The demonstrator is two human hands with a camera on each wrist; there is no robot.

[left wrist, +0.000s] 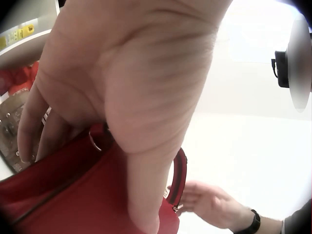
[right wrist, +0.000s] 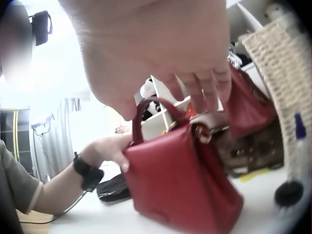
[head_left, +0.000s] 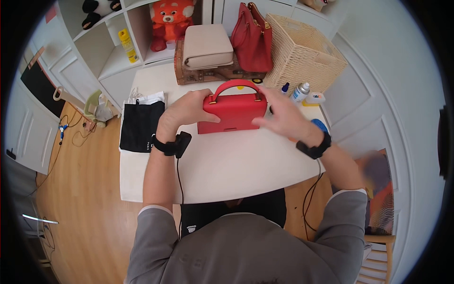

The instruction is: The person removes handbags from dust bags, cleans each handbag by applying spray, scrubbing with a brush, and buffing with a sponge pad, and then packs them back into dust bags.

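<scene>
A small red handbag (head_left: 232,113) with a raised top handle (head_left: 236,83) stands upright on the white table. My left hand (head_left: 188,110) grips its left end, the thumb lying along the front panel and the fingers reaching behind, as the left wrist view also shows. On the other side, my right hand (head_left: 286,117) hovers by the bag's right end with its fingers stretched out. In the right wrist view a gap shows between those fingers (right wrist: 210,97) and the bag's side, where a metal ring (right wrist: 202,134) sits at the handle's base.
Left of the bag lies a black cloth pouch (head_left: 141,127) over a white one. Behind stand a brown patterned case (head_left: 182,71), a beige bag (head_left: 208,45), a larger red handbag (head_left: 253,42) and a woven basket (head_left: 302,61). A spray can (head_left: 300,93) and small bottles stand at right.
</scene>
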